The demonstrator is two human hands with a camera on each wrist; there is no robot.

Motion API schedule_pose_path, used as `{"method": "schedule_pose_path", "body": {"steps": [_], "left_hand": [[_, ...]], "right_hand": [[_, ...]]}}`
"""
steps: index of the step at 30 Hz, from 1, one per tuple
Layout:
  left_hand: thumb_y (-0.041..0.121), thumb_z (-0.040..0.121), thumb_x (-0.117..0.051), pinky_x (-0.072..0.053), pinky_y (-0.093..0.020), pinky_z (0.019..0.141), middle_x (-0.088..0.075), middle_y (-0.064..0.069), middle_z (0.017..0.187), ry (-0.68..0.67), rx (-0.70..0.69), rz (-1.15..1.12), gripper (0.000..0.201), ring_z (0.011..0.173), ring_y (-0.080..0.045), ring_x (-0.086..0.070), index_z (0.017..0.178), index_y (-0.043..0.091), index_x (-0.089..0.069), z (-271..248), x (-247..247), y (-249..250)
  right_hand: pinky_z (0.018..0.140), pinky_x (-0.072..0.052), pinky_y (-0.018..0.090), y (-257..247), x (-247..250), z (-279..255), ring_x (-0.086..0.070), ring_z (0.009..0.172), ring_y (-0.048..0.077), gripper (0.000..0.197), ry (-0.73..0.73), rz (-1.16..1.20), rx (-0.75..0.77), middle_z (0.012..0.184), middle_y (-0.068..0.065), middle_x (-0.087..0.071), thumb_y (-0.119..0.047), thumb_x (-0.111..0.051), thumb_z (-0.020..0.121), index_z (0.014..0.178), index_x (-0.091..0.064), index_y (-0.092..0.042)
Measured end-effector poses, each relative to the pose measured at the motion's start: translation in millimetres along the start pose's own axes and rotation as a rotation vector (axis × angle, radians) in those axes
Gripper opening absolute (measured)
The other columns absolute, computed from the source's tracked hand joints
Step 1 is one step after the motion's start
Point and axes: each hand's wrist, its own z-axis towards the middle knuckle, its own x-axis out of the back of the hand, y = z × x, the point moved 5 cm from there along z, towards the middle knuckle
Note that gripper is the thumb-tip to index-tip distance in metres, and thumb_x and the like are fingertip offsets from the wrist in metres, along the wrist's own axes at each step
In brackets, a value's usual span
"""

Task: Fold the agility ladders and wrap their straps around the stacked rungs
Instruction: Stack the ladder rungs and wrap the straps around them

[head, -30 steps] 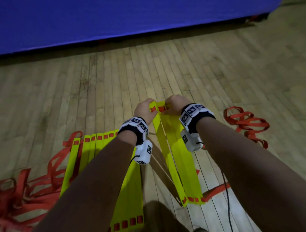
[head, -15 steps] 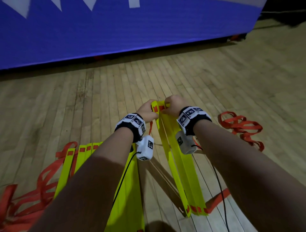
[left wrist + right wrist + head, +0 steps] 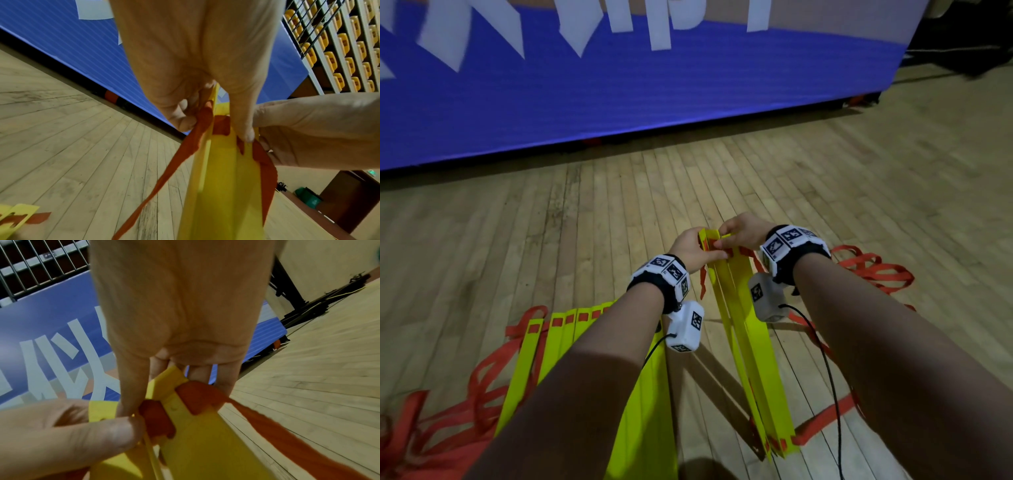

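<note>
Wooden gym floor runs out ahead of us to a blue padded wall, and we take the gathered rungs as our landmark — a bundle of yellow slats standing on end, lower ends on the floor, upper ends in our hands.

At the top of that bundle our left hand has its grip closed: the wrist view shows the thumb pressed on the slat ends and the fingers curled behind them, with a red strap trailing down from the same pinch. Our right hand meets it from the other side, thumb and fingers pinched on the rung tips where the red webbing threads through. Neither grip holds anything else.

Left of the bundle, a second ladder lies fanned flat on the floor, its rungs side by side and its straps in loose red loops. Right of the bundle, more strap lies heaped on the boards, and another length runs away from the bundle's foot.

We judge the task as early-to-middle. One ladder's rungs look gathered but not yet squared into a tight stack, and no strap is wound round them. What is left: align the ends, wrap the loose webbing — then do the same for the fanned ladder.
</note>
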Motion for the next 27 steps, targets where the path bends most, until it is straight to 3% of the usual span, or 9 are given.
{"method": "schedule_pose_path", "body": {"steps": [2,8,10,12,14,17,22,24,27], "left_hand": [[0.015,0.076,-0.078,-0.053,-0.043,0.084,-0.068,-0.015,0.094,0.019,-0.010,-0.004,0.033,0.092,-0.030,-0.065,0.103,0.004,-0.063,-7.8,0.6,1.8],[0.010,0.082,-0.071,-0.041,-0.023,0.060,-0.054,0.001,0.072,-0.012,-0.041,0.070,0.022,0.069,-0.015,-0.054,0.076,0.017,-0.050,-36.0,3.7,17.2],[0.004,0.086,-0.065,-0.040,-0.026,0.063,-0.055,-0.002,0.075,-0.018,-0.029,0.069,0.026,0.076,-0.021,-0.054,0.073,0.018,-0.047,-46.7,6.8,19.9],[-0.003,0.088,-0.058,-0.040,-0.027,0.065,-0.056,-0.006,0.081,-0.027,-0.029,0.046,0.022,0.082,-0.022,-0.053,0.079,0.015,-0.049,-54.7,9.4,22.6],[-0.004,0.090,-0.053,-0.041,-0.031,0.070,-0.055,-0.011,0.091,-0.023,-0.023,0.029,0.016,0.086,-0.023,-0.052,0.094,0.011,-0.049,-60.5,11.6,25.6],[-0.001,0.094,-0.051,-0.049,-0.043,0.072,-0.055,-0.011,0.097,-0.024,0.003,-0.018,0.027,0.083,-0.024,-0.054,0.109,0.019,-0.042,-66.0,11.7,27.2],[0.007,0.094,-0.055,-0.053,-0.035,0.076,-0.057,-0.010,0.120,-0.007,0.020,-0.049,0.059,0.098,-0.028,-0.060,0.147,0.019,-0.030,-61.5,20.9,29.3],[0.009,0.092,-0.060,-0.054,-0.042,0.085,-0.061,-0.013,0.120,0.013,0.000,-0.067,0.052,0.105,-0.031,-0.061,0.140,0.016,-0.039,-56.5,26.3,31.8],[0.010,0.090,-0.063,-0.057,-0.045,0.079,-0.063,-0.014,0.108,0.072,-0.032,-0.069,0.025,0.098,-0.032,-0.064,0.111,0.013,-0.051,-54.1,32.6,39.6]], "right_hand": [[0.089,-0.053,0.038,-3.1,-2.0,-7.8,-0.062,0.090,0.021,0.011,-0.009,0.045,0.002,0.094,0.005,-0.065,-0.030,-0.068,0.086,0.089,-0.064,-0.021],[0.094,-0.049,0.036,-14.7,-3.0,-40.3,-0.056,0.101,0.019,0.036,-0.048,-0.094,-0.017,0.106,0.002,-0.058,-0.026,-0.068,0.086,0.119,-0.061,-0.014],[0.074,-0.049,0.033,-18.0,-6.3,-53.5,-0.054,0.085,0.020,0.029,-0.059,-0.255,-0.049,0.093,0.007,-0.056,-0.023,-0.066,0.087,0.110,-0.060,-0.005],[0.052,-0.035,0.026,-19.9,-8.6,-66.5,-0.046,0.065,0.019,0.028,-0.024,-0.362,-0.062,0.076,0.010,-0.050,-0.019,-0.060,0.091,0.104,-0.059,0.005],[0.050,-0.032,0.023,-21.5,-8.3,-74.1,-0.053,0.070,0.024,0.024,0.016,-0.342,-0.048,0.079,0.015,-0.058,-0.014,-0.058,0.092,0.099,-0.062,0.008],[0.054,-0.038,0.025,-25.0,-1.9,-77.9,-0.057,0.076,0.023,0.023,0.125,-0.351,-0.008,0.086,0.017,-0.067,-0.015,-0.059,0.091,0.069,-0.057,-0.007],[0.049,-0.028,0.020,-28.2,14.4,-69.7,-0.045,0.065,0.016,0.037,0.235,-0.254,0.026,0.062,-0.002,-0.044,-0.022,-0.065,0.088,0.058,-0.044,-0.020],[0.049,-0.027,0.021,-30.0,20.0,-66.3,-0.042,0.061,0.014,0.040,0.291,-0.239,0.014,0.061,-0.003,-0.041,-0.025,-0.065,0.088,0.057,-0.041,-0.022],[0.047,-0.027,0.022,-32.0,21.5,-62.1,-0.046,0.069,0.019,0.040,0.327,-0.232,-0.055,0.061,-0.002,-0.041,-0.027,-0.062,0.090,0.059,-0.040,-0.019]]}}
